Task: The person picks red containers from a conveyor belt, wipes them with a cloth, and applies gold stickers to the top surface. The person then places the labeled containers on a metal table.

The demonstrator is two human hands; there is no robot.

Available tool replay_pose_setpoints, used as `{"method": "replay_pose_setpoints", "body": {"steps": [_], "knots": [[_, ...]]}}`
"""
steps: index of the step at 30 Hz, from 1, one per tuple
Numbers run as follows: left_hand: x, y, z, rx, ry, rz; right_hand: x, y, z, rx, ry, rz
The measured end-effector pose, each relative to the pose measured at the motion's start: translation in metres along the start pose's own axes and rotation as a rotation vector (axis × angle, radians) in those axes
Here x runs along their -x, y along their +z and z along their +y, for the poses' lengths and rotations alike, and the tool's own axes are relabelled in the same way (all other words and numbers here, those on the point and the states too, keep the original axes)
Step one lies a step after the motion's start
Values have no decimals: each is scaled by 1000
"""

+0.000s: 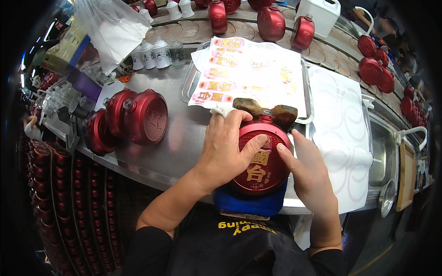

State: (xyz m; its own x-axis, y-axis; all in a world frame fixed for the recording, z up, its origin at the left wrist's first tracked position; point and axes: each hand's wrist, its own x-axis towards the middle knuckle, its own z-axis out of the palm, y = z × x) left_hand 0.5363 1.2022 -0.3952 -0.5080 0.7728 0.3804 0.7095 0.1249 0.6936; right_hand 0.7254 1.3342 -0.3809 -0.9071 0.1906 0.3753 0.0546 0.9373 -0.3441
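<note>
A round, flat red bottle (244,182) lies face up in front of me with gold lettering down its middle. Its neck points away, between two dark brown blocks (284,116). My left hand (221,147) grips the bottle's left side, thumb pressed on the upper lettering. At that hand's fingertips is a crumpled white cloth (222,111); whether the fingers pinch it is unclear. On the opposite side, my right hand (313,168) curls around the bottle's edge, its thumb on the face near the lettering. A blue cloth pad (248,202) lies beneath the bottle.
Beyond the bottle, a white decal sheet (269,76) rests on a metal tray (309,99). Red bottles (149,117) stand on the left. More bottles (271,23) line a conveyor (241,28) behind. Rightward are white paper (343,138) and a metal sink (384,147).
</note>
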Motion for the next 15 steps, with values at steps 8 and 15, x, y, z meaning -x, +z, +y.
{"method": "replay_pose_setpoints", "body": {"steps": [8,15], "knots": [[0,-1,-3,35,14,12,-1,0,-1,17,-12,-19],[3,1,-2,-23,7,-17,1,1,-4,76,-20,-31]]}}
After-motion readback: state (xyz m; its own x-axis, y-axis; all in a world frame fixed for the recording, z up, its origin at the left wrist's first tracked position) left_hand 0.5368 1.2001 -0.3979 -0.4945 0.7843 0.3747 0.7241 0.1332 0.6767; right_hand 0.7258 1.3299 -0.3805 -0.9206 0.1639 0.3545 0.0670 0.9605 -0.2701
